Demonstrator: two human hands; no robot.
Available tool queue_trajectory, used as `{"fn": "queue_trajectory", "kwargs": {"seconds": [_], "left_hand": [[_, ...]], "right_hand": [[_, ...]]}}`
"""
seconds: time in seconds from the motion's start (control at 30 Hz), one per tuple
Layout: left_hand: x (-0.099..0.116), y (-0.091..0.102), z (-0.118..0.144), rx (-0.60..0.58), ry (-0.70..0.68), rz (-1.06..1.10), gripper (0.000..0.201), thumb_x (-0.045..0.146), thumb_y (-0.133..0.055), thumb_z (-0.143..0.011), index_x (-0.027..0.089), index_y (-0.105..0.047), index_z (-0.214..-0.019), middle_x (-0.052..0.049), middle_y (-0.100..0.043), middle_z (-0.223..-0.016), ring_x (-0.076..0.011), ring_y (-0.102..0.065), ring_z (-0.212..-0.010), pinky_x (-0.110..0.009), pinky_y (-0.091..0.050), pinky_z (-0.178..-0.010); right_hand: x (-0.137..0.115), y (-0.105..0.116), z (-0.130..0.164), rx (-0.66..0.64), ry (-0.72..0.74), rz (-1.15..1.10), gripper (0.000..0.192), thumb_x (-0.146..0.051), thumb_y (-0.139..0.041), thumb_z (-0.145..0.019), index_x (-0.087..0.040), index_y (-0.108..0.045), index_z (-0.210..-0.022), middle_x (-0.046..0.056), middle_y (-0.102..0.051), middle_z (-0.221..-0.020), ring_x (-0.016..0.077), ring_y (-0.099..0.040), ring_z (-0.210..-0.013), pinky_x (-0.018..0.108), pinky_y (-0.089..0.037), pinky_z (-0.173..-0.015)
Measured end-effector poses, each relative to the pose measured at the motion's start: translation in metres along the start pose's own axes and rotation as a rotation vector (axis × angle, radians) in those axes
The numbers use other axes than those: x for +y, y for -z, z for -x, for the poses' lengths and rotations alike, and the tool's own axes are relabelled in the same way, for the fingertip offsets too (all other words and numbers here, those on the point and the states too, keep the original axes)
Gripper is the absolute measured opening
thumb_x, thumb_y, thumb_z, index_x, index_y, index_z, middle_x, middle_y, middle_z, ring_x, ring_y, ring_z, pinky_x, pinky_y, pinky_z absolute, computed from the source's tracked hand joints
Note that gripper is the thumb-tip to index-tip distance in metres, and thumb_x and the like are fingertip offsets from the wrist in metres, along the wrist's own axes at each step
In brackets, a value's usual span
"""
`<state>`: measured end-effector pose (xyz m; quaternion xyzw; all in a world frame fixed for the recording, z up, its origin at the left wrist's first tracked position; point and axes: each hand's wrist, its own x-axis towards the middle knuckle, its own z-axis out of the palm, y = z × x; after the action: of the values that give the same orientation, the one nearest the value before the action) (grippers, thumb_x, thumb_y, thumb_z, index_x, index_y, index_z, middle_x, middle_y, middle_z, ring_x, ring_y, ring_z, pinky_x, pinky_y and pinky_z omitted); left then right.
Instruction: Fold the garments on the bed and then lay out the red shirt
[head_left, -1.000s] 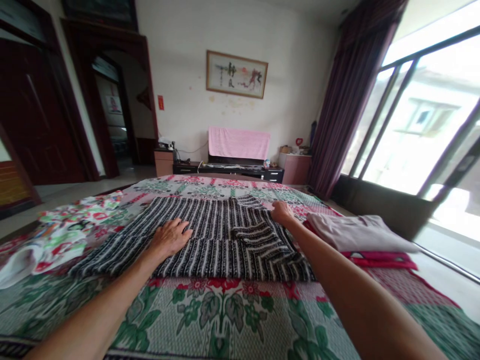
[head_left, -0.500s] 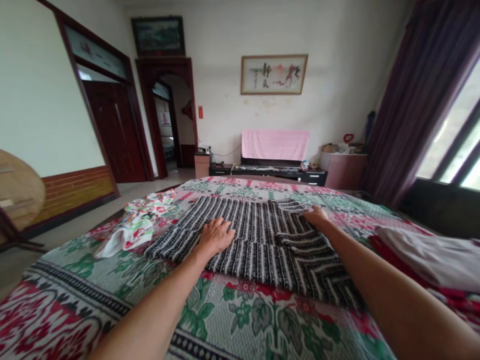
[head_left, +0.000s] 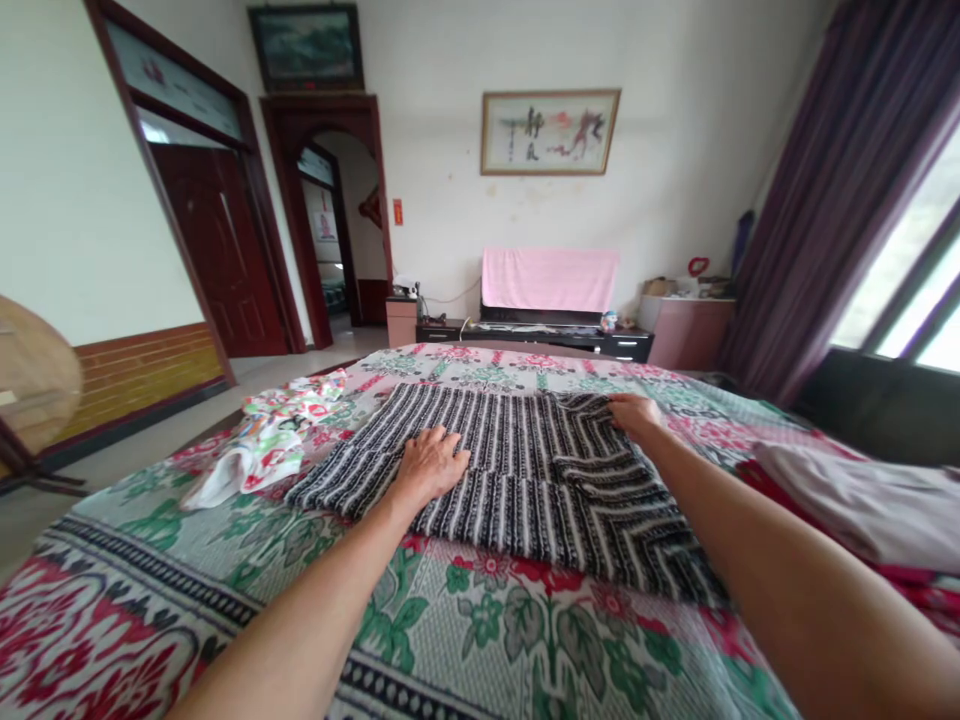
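Note:
A black-and-white striped knitted sweater (head_left: 510,500) lies spread out, with folded layers at its right side. My left hand (head_left: 431,462) rests palm down on its left half, fingers extended and slightly apart. At the sweater's far right corner, my right hand (head_left: 636,415) pinches the edge, its fingertips partly hidden by the cloth and the hand itself. Beneath the sweater is a floral cover (head_left: 555,640) in red, green and white.
To the left lies a crumpled, colourful printed garment (head_left: 274,440). A stack of folded clothes (head_left: 862,505), pale on top and red below, sits at the right. Beyond the covered surface stand a low black cabinet (head_left: 630,345) and a pink cloth (head_left: 551,278) over a screen.
My right hand has closed on the far right corner, and the fabric there lies drawn out a little more. My left hand stays flat in place. The view has tilted slightly.

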<state>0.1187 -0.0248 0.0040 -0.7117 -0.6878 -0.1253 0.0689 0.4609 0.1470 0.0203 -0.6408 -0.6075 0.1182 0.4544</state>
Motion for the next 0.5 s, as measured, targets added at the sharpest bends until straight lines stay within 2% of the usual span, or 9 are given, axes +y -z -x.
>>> {"fn": "queue_trajectory", "kwargs": {"seconds": [0.1, 0.17, 0.23, 0.33, 0.4, 0.43, 0.5], "left_hand": [[0.001, 0.002, 0.000, -0.008, 0.004, -0.002, 0.039, 0.043, -0.035, -0.092, 0.026, -0.059, -0.117, -0.009, -0.055, -0.125, -0.0270, -0.049, -0.117, -0.043, -0.041, -0.095], [0.002, 0.003, 0.001, -0.010, 0.005, -0.004, 0.039, 0.042, -0.035, -0.092, 0.026, -0.059, -0.118, -0.008, -0.055, -0.126, -0.0273, -0.049, -0.118, -0.044, -0.041, -0.096], [0.002, 0.004, 0.001, -0.013, 0.009, -0.005, 0.039, 0.043, -0.035, -0.092, 0.027, -0.059, -0.119, -0.008, -0.055, -0.126, -0.0269, -0.049, -0.118, -0.043, -0.040, -0.097], [0.002, 0.005, 0.001, -0.020, 0.012, 0.001, 0.040, 0.043, -0.035, -0.092, 0.027, -0.059, -0.119, -0.007, -0.055, -0.126, -0.0263, -0.049, -0.118, -0.042, -0.040, -0.097], [0.002, 0.004, 0.001, -0.016, 0.009, 0.003, 0.040, 0.043, -0.035, -0.092, 0.026, -0.059, -0.118, -0.008, -0.055, -0.126, -0.0268, -0.049, -0.118, -0.043, -0.040, -0.097], [0.002, 0.004, 0.001, -0.013, 0.007, 0.005, 0.040, 0.043, -0.035, -0.092, 0.026, -0.060, -0.118, -0.009, -0.055, -0.126, -0.0272, -0.049, -0.118, -0.044, -0.040, -0.097], [0.002, 0.003, 0.001, -0.009, 0.001, 0.008, 0.040, 0.043, -0.034, -0.091, 0.025, -0.060, -0.118, -0.009, -0.055, -0.127, -0.0280, -0.049, -0.118, -0.045, -0.040, -0.096]], "right_hand": [[-0.015, 0.010, 0.004, -0.024, -0.025, -0.178, 0.033, -0.015, -0.054, -0.067, -0.014, -0.073, -0.094, 0.001, -0.067, -0.061, 0.0099, -0.056, -0.044, 0.019, -0.045, -0.044], [-0.024, 0.024, 0.012, -0.136, 0.062, -0.275, 0.031, -0.015, -0.055, -0.065, -0.015, -0.074, -0.090, 0.001, -0.069, -0.065, 0.0088, -0.056, -0.047, 0.018, -0.046, -0.046], [-0.030, 0.040, 0.024, -0.278, 0.185, -0.266, 0.028, -0.016, -0.055, -0.064, -0.017, -0.074, -0.084, 0.001, -0.072, -0.072, 0.0101, -0.060, -0.055, 0.018, -0.048, -0.051], [-0.032, 0.065, 0.041, -0.498, 0.354, -0.106, 0.021, -0.015, -0.053, -0.062, -0.018, -0.072, -0.070, 0.000, -0.074, -0.080, 0.0142, -0.066, -0.074, 0.021, -0.051, -0.067], [-0.033, 0.075, 0.049, -0.570, 0.394, 0.100, 0.021, -0.013, -0.053, -0.062, -0.019, -0.072, -0.064, 0.000, -0.074, -0.075, 0.0157, -0.066, -0.075, 0.023, -0.050, -0.072], [-0.035, 0.077, 0.052, -0.549, 0.385, 0.206, 0.022, -0.012, -0.052, -0.063, -0.019, -0.073, -0.064, -0.001, -0.073, -0.070, 0.0160, -0.066, -0.073, 0.023, -0.050, -0.071], [-0.043, 0.074, 0.055, -0.415, 0.368, 0.347, 0.025, -0.012, -0.052, -0.067, -0.020, -0.075, -0.069, 0.000, -0.072, -0.068, 0.0167, -0.066, -0.070, 0.025, -0.049, -0.071]]}}
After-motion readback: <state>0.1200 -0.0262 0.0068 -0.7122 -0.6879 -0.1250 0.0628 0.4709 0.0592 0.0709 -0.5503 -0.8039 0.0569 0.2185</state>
